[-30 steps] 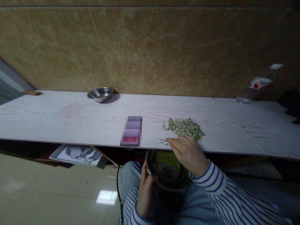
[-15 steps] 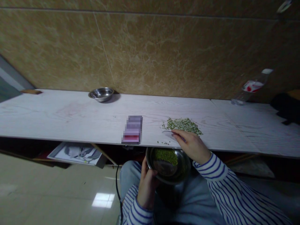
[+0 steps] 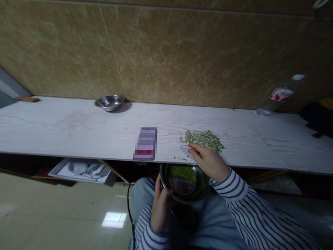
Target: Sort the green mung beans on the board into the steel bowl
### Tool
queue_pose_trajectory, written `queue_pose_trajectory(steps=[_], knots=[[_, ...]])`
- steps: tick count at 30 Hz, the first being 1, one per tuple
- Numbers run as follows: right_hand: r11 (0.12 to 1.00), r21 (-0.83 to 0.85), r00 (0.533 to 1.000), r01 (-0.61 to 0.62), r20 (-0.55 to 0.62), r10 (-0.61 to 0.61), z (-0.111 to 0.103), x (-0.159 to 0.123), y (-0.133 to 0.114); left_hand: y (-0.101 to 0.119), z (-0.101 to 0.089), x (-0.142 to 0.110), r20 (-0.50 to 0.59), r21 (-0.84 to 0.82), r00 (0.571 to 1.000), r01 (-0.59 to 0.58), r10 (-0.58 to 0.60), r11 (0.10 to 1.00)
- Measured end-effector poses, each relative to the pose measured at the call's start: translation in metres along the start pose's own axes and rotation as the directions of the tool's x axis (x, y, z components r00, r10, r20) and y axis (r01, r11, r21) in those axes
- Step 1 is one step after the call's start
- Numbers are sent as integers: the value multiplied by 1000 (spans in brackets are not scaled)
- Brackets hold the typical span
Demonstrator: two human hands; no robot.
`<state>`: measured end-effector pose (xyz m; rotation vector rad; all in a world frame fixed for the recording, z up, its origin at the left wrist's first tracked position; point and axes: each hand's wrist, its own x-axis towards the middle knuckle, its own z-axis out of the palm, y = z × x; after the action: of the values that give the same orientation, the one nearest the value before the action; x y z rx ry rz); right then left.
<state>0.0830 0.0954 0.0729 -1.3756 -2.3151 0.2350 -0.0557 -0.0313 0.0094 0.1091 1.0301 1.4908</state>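
My left hand [image 3: 163,205] grips the rim of a steel bowl [image 3: 182,198], thumb over the edge, held tilted just below the table's front edge. Small green beans [image 3: 183,172], like mung beans, lie along the bowl's far side. Over the table, my right hand [image 3: 209,160] pinches a thin translucent plastic piece [image 3: 184,149] between thumb and fingers. Just beyond that hand, a patch of green beans [image 3: 204,138] is spread on the tabletop. A few loose beans [image 3: 180,158] lie near the edge above the bowl.
On the white table [image 3: 78,135], a blurred-out flat phone-like thing [image 3: 145,143] lies left of the beans. A second steel bowl [image 3: 109,103] stands by the wall. At the right are a plastic bottle [image 3: 281,94] and a dark object [image 3: 318,118]. An open drawer [image 3: 83,171] sits below.
The view has shifted slightly. My right hand and the plastic piece have moved a little left; my left hand keeps its hold on the bowl.
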Motion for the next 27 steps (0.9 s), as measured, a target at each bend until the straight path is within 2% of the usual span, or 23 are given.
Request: queue_pose_trajectory(steps=[7,16,19,23,27], knots=[[991,36,990,130,54,-132,7,-1,-19,5,-5,1,7,36,1000,-1,0,999],[973,151,974,176,117,-194,-6,-2,-14,3,0,2,20,47,1000,-7,6,999],[975,202,990,97,80,-115,-14,-2,-3,1,-1,4,10,54,1000,-3,2,999],[957,287,998,-53,-2,56,-26,-8,26,-3,-3,7,10,40,1000,16,-16,999],[948,300,988,-106,-77,135,-37,-19,55,-9,-2,8,43,5,998,47,-47,999]])
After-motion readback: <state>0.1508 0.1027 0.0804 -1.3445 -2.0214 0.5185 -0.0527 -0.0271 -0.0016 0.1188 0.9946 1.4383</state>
